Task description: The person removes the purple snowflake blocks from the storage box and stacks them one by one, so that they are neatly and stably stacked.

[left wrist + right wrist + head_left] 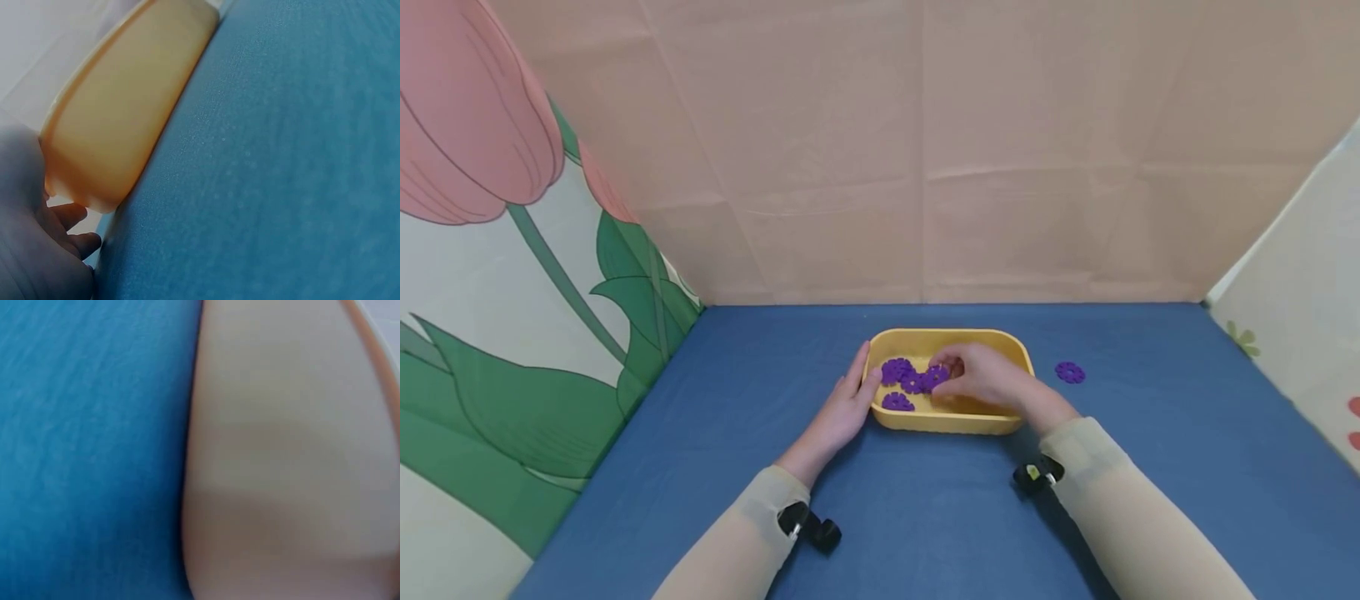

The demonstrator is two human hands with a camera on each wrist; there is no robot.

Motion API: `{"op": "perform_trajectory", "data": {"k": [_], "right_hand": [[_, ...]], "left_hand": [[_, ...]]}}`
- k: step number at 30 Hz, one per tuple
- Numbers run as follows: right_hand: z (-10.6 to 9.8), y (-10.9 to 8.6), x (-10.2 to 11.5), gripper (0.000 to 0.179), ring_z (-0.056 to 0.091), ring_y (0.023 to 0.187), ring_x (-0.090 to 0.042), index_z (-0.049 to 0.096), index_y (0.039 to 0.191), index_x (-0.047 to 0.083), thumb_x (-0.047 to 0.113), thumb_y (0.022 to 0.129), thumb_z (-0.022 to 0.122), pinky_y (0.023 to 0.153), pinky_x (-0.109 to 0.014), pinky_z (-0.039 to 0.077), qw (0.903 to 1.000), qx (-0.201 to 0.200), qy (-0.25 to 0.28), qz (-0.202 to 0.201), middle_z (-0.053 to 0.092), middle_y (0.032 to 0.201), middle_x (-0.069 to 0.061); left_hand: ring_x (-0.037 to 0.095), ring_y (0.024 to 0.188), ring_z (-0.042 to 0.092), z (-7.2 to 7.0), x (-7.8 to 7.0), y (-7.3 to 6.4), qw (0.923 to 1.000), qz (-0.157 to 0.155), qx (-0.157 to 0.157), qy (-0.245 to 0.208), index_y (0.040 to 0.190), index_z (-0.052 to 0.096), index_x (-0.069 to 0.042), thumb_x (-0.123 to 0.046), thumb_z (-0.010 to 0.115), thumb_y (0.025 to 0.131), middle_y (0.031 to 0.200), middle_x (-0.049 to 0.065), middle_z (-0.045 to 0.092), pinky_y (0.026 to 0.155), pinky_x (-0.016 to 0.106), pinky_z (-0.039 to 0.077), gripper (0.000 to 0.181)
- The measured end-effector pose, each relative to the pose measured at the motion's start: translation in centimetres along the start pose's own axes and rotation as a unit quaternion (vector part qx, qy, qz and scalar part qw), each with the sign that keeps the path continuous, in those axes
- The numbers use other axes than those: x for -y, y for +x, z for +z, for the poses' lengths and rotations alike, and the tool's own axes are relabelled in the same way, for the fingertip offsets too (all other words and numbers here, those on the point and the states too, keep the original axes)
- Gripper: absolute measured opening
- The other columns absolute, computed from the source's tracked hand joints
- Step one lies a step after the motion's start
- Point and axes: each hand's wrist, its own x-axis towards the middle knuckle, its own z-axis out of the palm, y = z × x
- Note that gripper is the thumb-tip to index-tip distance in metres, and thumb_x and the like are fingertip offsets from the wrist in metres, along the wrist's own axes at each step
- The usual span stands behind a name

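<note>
A yellow plastic tray [951,423] stands on the blue tabletop. Several purple flower-shaped discs [897,402] lie in its left half. Against the tray's left end rests my left hand [844,408], fingers extended along the outside and thumb at the rim. The left wrist view shows this hand [37,231] at the tray's end wall [119,112], two fingertips near the lower corner. My right hand [985,373] reaches inside the tray, its thumb and fingers bent round a purple disc [936,377]. In the right wrist view only the tray's outer wall [281,425] and the tabletop appear.
One purple flower-shaped disc [1070,372] lies on the blue tabletop [917,508], right of the tray. A beige backdrop [917,167] rises behind the table, with a tulip-printed panel [535,350] at the left and a pale panel [1307,292] at the right.
</note>
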Motion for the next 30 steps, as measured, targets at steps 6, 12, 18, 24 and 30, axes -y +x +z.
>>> {"op": "perform_trajectory", "data": {"k": [6,12,18,24,30], "right_hand": [[-1.3,-0.7,0.0,0.038,0.061,0.095,-0.025,0.080,0.129,0.014,0.031,0.096,0.091,0.083,-0.040,0.052,0.9976,-0.064,0.021,0.018,0.072,0.104,-0.003],[-2.6,-1.8,-0.2,0.047,0.059,0.098,-0.028,0.076,0.138,0.012,0.035,0.099,0.088,0.083,-0.042,0.052,0.9933,-0.109,0.023,0.030,0.070,0.107,-0.007],[-3.2,-3.0,-0.8,0.046,0.058,0.096,-0.029,0.076,0.136,0.013,0.037,0.099,0.088,0.080,-0.042,0.050,0.9891,-0.142,0.025,0.030,0.068,0.104,-0.008],[-4.0,-4.3,-1.6,0.043,0.059,0.096,-0.028,0.076,0.133,0.016,0.038,0.098,0.088,0.077,-0.038,0.052,0.9839,-0.170,0.039,0.037,0.068,0.105,-0.009],[-5.0,-5.6,-2.6,0.049,0.059,0.097,-0.029,0.074,0.135,0.013,0.040,0.097,0.089,0.071,-0.031,0.052,0.9791,-0.192,0.046,0.049,0.068,0.105,-0.011]], "left_hand": [[0.042,0.167,0.014,0.0,0.0,0.1,1.0000,0.002,0.000,-0.004,0.179,0.013,-0.034,-0.061,0.037,0.117,0.182,0.007,0.024,0.133,0.065,0.011,0.072],[0.041,0.168,0.012,-0.1,0.1,0.0,1.0000,0.002,0.002,-0.003,0.179,0.012,-0.034,-0.069,0.035,0.115,0.182,0.005,0.024,0.133,0.064,0.008,0.077],[0.038,0.168,0.012,-0.1,0.1,-0.1,1.0000,0.005,0.002,0.002,0.179,0.012,-0.033,-0.069,0.034,0.115,0.182,0.004,0.022,0.134,0.061,0.005,0.078],[0.040,0.168,0.011,-0.1,0.0,-0.1,1.0000,0.002,0.002,0.004,0.180,0.012,-0.031,-0.069,0.034,0.115,0.183,0.004,0.022,0.134,0.063,0.006,0.078],[0.040,0.168,0.011,-0.1,-0.2,-0.2,1.0000,0.000,0.001,0.004,0.180,0.012,-0.029,-0.066,0.034,0.116,0.183,0.005,0.022,0.134,0.063,0.006,0.077]]}}
